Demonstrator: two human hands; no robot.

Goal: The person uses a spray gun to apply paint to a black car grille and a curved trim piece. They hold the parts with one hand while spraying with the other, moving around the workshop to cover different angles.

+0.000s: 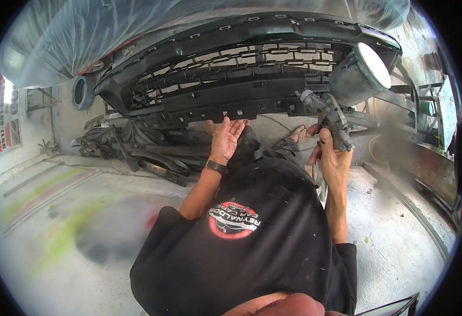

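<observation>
A long black plastic car grille panel with a mesh of slots stretches across the far side in front of me. My left hand, a dark band on its wrist, is at the panel's near lower edge, palm up and fingers stretched out against it. In my right hand is a spray gun, gripped by its handle. The gun's round grey paint cup with a pale lid overlaps the panel's right part. Some fingers of the right hand are hidden behind the gun.
Clear plastic sheeting drapes over something large behind the panel. Black trim pieces lie on the floor to the left, near a grey ring. Metal framing stands at right. A banner hangs on the left wall.
</observation>
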